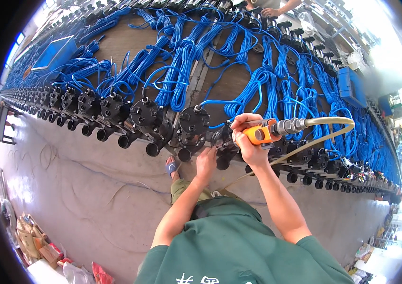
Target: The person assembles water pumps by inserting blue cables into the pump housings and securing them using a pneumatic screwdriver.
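My right hand (252, 144) is wrapped round an orange air screwdriver (262, 134), which points left toward a black round pump-like unit (220, 138) at the table's near edge. A metal coupling (290, 126) joins the tool to a pale air hose (333, 122) that loops back down to the right. Just left of the tool, my left hand (206, 163) is closed, fingertips against the near side of that unit; whatever they pinch is hidden. Another black unit with a round cap (194, 120) stands directly to the left, a blue cable rising from it.
Similar black units (114, 109) line the table edge both ways, their round outlets overhanging. Bundled blue cables (182, 75) cover much of the brown tabletop (115, 47). Blue crates (55, 53) stand on it. Another person's hand (271, 12) is across the table. Hoses trail over the floor.
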Tool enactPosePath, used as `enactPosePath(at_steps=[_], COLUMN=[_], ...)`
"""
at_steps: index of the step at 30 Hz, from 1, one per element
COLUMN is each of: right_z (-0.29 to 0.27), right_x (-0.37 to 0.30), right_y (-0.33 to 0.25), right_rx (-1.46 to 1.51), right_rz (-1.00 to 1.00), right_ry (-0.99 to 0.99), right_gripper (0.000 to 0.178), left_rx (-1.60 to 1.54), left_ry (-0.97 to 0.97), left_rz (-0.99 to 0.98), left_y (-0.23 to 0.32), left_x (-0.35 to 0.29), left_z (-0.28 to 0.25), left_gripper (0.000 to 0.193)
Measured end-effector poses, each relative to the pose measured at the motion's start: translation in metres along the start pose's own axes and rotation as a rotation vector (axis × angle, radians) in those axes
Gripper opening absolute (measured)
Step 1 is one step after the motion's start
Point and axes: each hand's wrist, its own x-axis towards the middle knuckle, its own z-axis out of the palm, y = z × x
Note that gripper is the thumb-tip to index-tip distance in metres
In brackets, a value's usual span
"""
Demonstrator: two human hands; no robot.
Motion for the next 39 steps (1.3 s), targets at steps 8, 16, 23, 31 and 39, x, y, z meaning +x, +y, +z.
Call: enactPosePath(at_steps=[8,16,23,31,39], right_z=[0.003,-0.002,-0.002,-0.086,-0.07], right_x=[0.005,0.009,0.015,-0.024,-0.04], right_y=[0.008,0.008,-0.025,-0.086,-0.067], right_rx=[-0.025,-0.181,-0.17,0.117,-0.081], right_rz=[-0.01,-0.181,-0.256,-0.293,-0.123], right_ry=[0.073,-0.088,-0.046,0.463,0.886], right_gripper=[0.017,0.024,0.032,0.036,0.031], left_rx=[0.039,0.051,0.331,0.344,0.17], left_ry=[0.038,-0.025,-0.447,-0.587,-1.706], left_rz=[0.127,0.141,0.033,0.154,1.014], left_y=[-0.007,-0.001,0.035,0.218,0.077], left_x=[-0.002,0.002,0.033,0.272,0.305], left_z=[0.005,0.003,-0.047,-0.157,0.055], left_gripper=[0.019,0.004,0.012,0.018,0.03])
